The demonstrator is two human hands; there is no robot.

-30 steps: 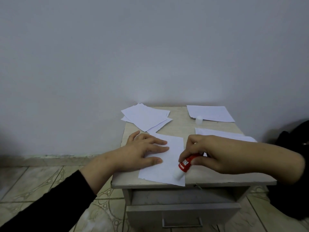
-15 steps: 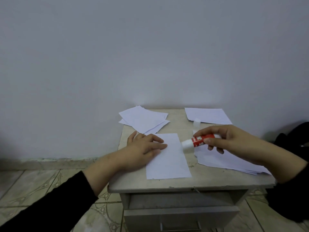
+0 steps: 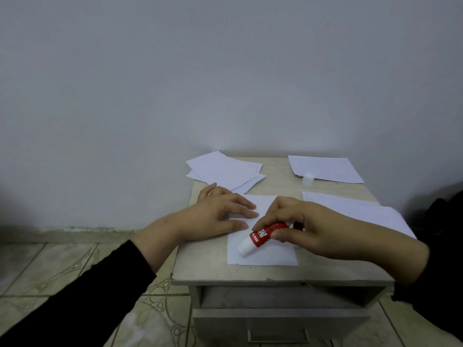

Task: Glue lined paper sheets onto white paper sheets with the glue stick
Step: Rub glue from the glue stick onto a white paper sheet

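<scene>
Gripping the glue stick (image 3: 260, 237) in the right hand (image 3: 308, 229), long axis slanting down-left, tip meeting the sheet (image 3: 263, 254) mid-bench (image 3: 325, 271); pinning that sheet's left edge flat-fingered with the left hand (image 3: 220, 214).

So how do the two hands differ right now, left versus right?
The left hand lies flat, fingers straight, pressing the white sheet down; the right hand has its fingers curled, pinching the glue stick. The left holds no tool; the right tilts the stick's white tip down to the paper. The left sits at the sheet's left edge, the right over its middle. Both work the same sheet.
</scene>
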